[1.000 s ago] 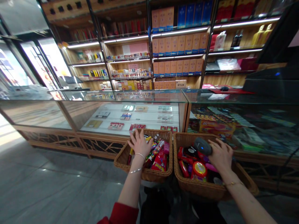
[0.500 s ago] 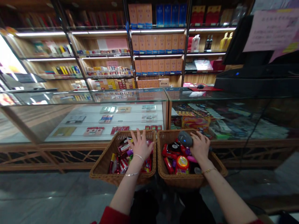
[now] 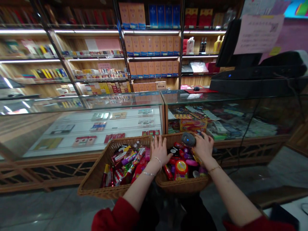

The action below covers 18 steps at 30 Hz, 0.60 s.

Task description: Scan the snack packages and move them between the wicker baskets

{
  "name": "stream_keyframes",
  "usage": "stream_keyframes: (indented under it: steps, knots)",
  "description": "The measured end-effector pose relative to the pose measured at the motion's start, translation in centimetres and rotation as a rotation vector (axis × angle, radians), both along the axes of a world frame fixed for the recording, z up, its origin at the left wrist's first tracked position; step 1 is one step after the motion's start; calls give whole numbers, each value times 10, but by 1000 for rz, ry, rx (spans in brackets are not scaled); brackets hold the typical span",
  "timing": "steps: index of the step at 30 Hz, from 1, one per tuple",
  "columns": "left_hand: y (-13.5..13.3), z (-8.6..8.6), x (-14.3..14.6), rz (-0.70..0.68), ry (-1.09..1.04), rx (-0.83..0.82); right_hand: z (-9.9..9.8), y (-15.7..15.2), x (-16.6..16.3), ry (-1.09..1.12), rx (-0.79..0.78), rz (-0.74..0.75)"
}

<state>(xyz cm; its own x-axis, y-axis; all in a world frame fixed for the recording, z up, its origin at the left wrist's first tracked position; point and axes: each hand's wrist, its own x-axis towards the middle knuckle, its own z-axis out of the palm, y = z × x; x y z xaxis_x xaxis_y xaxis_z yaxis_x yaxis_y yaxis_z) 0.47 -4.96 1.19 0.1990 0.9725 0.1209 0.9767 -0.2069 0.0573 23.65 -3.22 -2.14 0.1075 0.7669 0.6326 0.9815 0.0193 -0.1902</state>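
Two wicker baskets stand side by side in front of me. The left basket [image 3: 93, 175] holds several bright snack packets [image 3: 125, 162]. The right basket [image 3: 183, 185] holds red and round packaged items [image 3: 181, 166]. My left hand [image 3: 160, 150] lies with fingers spread over the rims where the two baskets meet, bracelets on the wrist. My right hand [image 3: 204, 147] is closed around a grey handheld scanner [image 3: 188, 139] above the back of the right basket.
A glass display counter [image 3: 120, 99] with small packs on a white shelf runs behind the baskets. Lit wall shelves [image 3: 154, 57] carry orange and blue boxes. A black till monitor [image 3: 243, 54] sits on the counter at right. Grey tiled floor [image 3: 36, 208] lies below.
My view has swung right, so the baskets sit further left in frame. My left hand moved from inside the left basket onto the rims between the baskets. My right hand kept the scanner.
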Motion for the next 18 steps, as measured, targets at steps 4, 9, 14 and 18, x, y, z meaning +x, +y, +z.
stream_keyframes:
  steps: [4,9,14,18]
  knots:
    - [11,-5,13,-66,49,-141,0,5,7,-49,-56,-14]
    - [36,-15,24,-99,86,-278,3,10,2,-76,-123,13]
    - [56,-27,32,-100,132,-334,-2,8,-4,-74,-141,22]
    - [67,-36,39,-101,173,-373,-7,6,-5,-42,-156,30]
